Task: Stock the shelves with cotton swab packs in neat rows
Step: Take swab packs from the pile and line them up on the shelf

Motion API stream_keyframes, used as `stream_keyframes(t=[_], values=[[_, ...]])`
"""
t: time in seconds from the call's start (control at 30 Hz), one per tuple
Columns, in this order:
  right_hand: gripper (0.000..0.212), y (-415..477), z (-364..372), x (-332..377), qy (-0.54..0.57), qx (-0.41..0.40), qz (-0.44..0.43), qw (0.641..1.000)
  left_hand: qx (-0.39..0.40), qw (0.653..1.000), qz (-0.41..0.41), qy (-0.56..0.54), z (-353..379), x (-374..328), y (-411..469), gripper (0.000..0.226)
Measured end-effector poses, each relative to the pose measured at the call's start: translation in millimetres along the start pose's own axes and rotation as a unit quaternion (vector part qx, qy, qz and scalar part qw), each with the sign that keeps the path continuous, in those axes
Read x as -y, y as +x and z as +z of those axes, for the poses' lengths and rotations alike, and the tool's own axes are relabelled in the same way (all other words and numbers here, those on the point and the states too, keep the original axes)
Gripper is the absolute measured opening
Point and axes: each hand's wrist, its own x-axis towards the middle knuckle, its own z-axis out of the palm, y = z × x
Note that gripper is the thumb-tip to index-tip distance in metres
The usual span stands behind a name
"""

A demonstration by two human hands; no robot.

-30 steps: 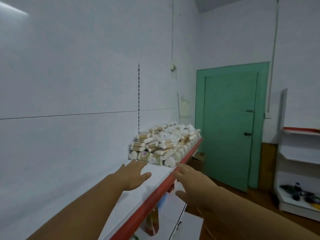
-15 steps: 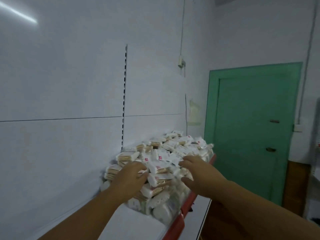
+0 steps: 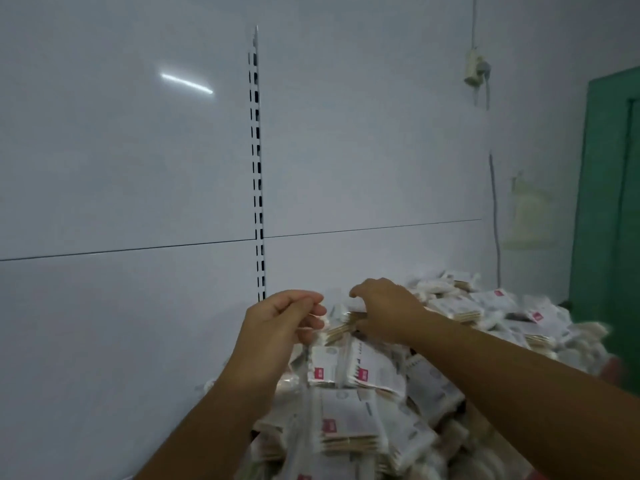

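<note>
**Location.** The small clear-film cotton swab packs point(image 3: 356, 393), each with a white label and a red square, lie in a loose heap to the right of centre. The heap sits against the glossy white back panel point(image 3: 121, 150) and hides the shelf surface beneath it.

**Grip state.** The left hand point(image 3: 277, 327) has its fingers curled and pinches the left film end of one top pack point(image 3: 341, 327). The right hand point(image 3: 384, 310) curls over the right end of the same pack.

**Handling.** The packs are judged light and soft. The film is probably slippery and crumples, and the wooden sticks stiffen a pack lengthwise only. Grasp across the stick bundle, not by the loose film ends.

**Surroundings.** Neighbouring packs overlap and may slide off when one is lifted. A white slotted upright strip point(image 3: 257, 168) stands just left of the hands. A green door point(image 3: 609, 202) at far right and a wall socket with cable point(image 3: 476, 69) above are well apart from the heap.
</note>
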Motion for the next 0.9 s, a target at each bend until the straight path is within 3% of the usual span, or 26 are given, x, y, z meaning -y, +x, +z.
stream_keyframes(t=[0.1,0.2,0.27,0.3,0.37,0.43,0.5,0.57,0.63,0.7,0.77,0.83,0.9], values=[[0.016,18,-4,-2,-0.051,-0.011,-0.018,0.998,-0.058,0.998,-0.004,-0.007,-3,7,5,0.026],[0.012,19,-34,-1,0.116,-0.127,-0.044,0.984,-0.074,0.987,-0.088,-0.115,-17,8,13,0.019],[0.018,8,-50,11,0.195,-0.196,-0.163,0.947,0.005,0.962,-0.215,-0.166,-28,8,16,0.052],[0.023,2,-53,20,0.209,-0.192,-0.239,0.929,0.048,0.947,-0.251,-0.197,-31,7,16,0.064],[0.034,-3,-46,37,0.181,-0.116,-0.341,0.915,0.068,0.929,-0.254,-0.262,-34,8,13,0.064],[0.044,6,-34,42,0.196,-0.032,-0.323,0.925,-0.001,0.942,-0.209,-0.264,-38,15,13,0.050],[0.048,22,-24,38,0.269,-0.005,-0.237,0.934,-0.081,0.959,-0.157,-0.221,-43,19,15,0.039],[0.046,34,-14,36,0.205,0.031,-0.189,0.960,-0.111,0.966,-0.129,-0.195,-47,19,16,0.033],[0.042,39,2,39,0.100,0.074,-0.198,0.972,-0.130,0.970,-0.117,-0.171,-52,17,16,0.032],[0.030,38,8,42,0.104,0.034,-0.189,0.976,-0.133,0.973,-0.111,-0.149,-56,15,15,0.034],[0.018,35,-1,40,0.209,-0.050,-0.145,0.966,-0.132,0.980,-0.090,-0.122,-60,13,15,0.029],[0.016,26,-14,39,0.321,-0.134,-0.109,0.931,-0.136,0.985,-0.065,-0.082,-62,10,16,0.018],[0.027,14,-23,48,0.360,-0.196,-0.148,0.900,-0.113,0.988,-0.055,-0.091,-59,11,17,0.017]])
